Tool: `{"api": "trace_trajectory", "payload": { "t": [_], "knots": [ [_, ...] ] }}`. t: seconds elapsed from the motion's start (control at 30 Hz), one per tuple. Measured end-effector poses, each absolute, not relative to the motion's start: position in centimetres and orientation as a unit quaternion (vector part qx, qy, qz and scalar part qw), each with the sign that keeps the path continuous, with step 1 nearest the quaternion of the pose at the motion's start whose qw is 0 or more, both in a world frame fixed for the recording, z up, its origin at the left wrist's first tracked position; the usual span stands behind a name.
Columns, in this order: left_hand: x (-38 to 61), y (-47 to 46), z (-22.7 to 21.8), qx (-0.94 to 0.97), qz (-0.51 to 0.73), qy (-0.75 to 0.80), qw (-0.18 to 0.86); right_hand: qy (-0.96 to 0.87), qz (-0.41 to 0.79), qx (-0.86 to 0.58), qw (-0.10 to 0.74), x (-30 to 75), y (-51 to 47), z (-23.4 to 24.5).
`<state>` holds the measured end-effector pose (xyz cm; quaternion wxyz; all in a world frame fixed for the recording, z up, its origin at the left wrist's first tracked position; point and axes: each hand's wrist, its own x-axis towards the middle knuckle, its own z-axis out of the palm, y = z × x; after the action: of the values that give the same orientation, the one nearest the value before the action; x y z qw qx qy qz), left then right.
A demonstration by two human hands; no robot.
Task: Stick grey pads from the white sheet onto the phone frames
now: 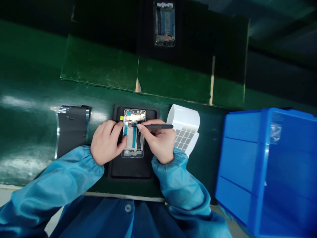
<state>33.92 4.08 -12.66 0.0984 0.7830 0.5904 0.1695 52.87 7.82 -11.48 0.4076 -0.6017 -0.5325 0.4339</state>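
An opened phone, its inner parts and blue strips showing, lies on a black tray in front of me. My left hand is closed at the phone's left edge, fingertips and thumb against the frame. In my right hand is a slim black tool that looks like tweezers, pinched between thumb and fingers. Its tip points left over the middle of the phone, just below the metal-covered board. Whether the tip touches anything is too small to tell. A small yellow tab sticks out at the phone's upper left.
To the right lies a curled white sheet with grey square stickers. A dark film sheet is at the left. Another opened phone sits on the raised green board behind. A blue bin stands at far right.
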Motion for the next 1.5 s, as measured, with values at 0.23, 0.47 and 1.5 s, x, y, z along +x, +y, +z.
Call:
{"api": "trace_trajectory", "payload": {
  "t": [0.23,0.47,1.5],
  "knots": [
    [33.86,4.01,-12.80,0.780,0.173,0.592,0.099,-0.538,0.425,-0.605,0.405,52.71,7.93,-11.33],
    [33.96,4.08,-12.62,0.783,0.168,0.591,0.093,-0.550,0.414,-0.606,0.398,52.90,7.89,-11.65],
    [33.89,4.03,-12.67,0.780,0.166,0.595,0.101,-0.525,0.443,-0.607,0.400,52.90,7.96,-11.56]
  ]
}}
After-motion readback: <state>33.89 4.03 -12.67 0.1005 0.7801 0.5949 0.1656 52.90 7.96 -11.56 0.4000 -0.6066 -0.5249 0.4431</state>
